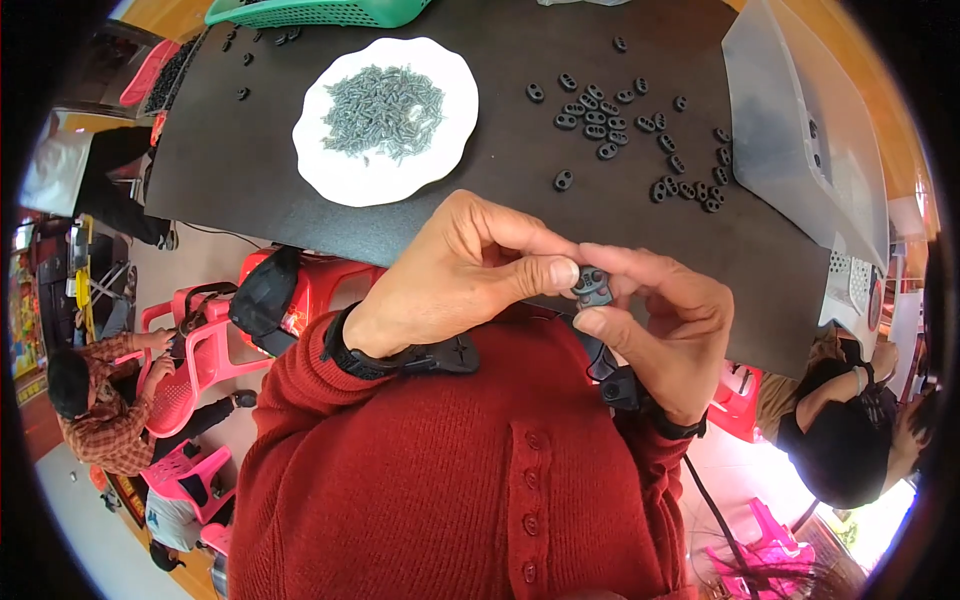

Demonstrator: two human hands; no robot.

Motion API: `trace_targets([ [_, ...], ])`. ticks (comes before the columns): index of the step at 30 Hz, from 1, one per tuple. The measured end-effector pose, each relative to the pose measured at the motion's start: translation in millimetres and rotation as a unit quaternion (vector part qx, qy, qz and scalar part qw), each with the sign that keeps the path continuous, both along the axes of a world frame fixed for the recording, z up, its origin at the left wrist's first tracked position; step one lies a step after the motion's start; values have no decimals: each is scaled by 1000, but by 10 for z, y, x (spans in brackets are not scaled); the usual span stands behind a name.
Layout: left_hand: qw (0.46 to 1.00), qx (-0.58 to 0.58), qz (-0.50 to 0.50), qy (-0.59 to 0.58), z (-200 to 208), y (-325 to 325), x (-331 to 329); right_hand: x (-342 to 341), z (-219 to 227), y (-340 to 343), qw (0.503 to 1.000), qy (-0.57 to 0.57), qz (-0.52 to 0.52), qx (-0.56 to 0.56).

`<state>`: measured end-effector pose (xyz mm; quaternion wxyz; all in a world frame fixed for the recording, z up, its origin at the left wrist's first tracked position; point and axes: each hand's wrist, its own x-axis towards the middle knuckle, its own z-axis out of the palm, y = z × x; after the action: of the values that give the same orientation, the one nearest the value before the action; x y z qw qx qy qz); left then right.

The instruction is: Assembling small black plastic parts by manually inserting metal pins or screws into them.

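Over the near edge of the table, my left hand [460, 265] and my right hand [670, 320] meet at the fingertips. Between them they pinch a small black two-hole cord lock [592, 287]; fingers cover part of it. My left thumb presses its left side, and my right thumb and fingers grip its right side. Ahead and to the left stands a white scalloped plate [335, 180] heaped with small grey metal springs [385, 110]. Several loose black two-hole pieces [595, 118] are scattered on the right half of the table.
A clear plastic bin [775, 130] stands on the table's right end, a green basket [330, 12] at the far left. The dark table [520, 190] ends just before my body. Red stools [320, 290] and seated people are around it.
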<state>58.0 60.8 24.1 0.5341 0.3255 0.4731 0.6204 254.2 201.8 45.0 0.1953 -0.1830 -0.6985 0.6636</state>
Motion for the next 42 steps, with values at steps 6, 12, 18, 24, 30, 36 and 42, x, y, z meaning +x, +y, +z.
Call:
trace_targets([
  [6, 999, -25, 1, -25, -42, -45, -25, -17, -44, -135, 998, 4, -61, 2],
  [12, 998, -36, 3, -58, -52, -91, -11, -16, -50, -178, 999, -21, -45, 22],
  [18, 997, -42, 0, -59, -83, -151, -39, -55, -82, -234, 998, -27, -50, 40],
  [24, 999, -23, -20, -17, -98, -173, -76, -69, -78, -220, 998, -24, -50, 34],
  [30, 999, -12, -28, 9, -119, -173, -66, -60, -90, -208, 999, -19, -38, 22],
  [36, 1000, -18, -10, 2, -104, -166, -41, -58, -99, -227, 997, -5, -54, 49],
  [42, 1000, -11, -4, 18, -50, -148, -30, -42, -107, -239, 994, 17, -67, 84],
])
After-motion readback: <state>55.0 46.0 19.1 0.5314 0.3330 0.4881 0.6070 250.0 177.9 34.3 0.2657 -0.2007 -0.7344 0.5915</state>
